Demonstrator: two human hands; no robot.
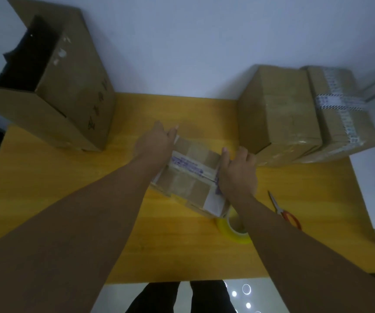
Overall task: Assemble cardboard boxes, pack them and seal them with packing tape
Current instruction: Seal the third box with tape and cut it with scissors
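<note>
Your two bare forearms reach over the yellow wooden tabletop (pixel 69 199) to the small brown cardboard box patched with clear and blue-printed tape (pixel 191 177), which sits on the table clamped between your hands. Your left hand (pixel 157 141) wraps the far end with its thumb on top, fingers hidden past the edge. Your right hand (pixel 238 175) curls round the opposite end, thumb pressed along the top rim. The roll of clear yellowish packing tape (pixel 231 229) lies just below your right wrist, right by the box corner. The red-handled scissors (pixel 283 213) lie near, outboard of that forearm. Turn or drag the box toward you and it will likely shove the roll along. Swing the right elbow out and it may knock the scissors. Taped faces are probably slick, so a light hold could slip.
</note>
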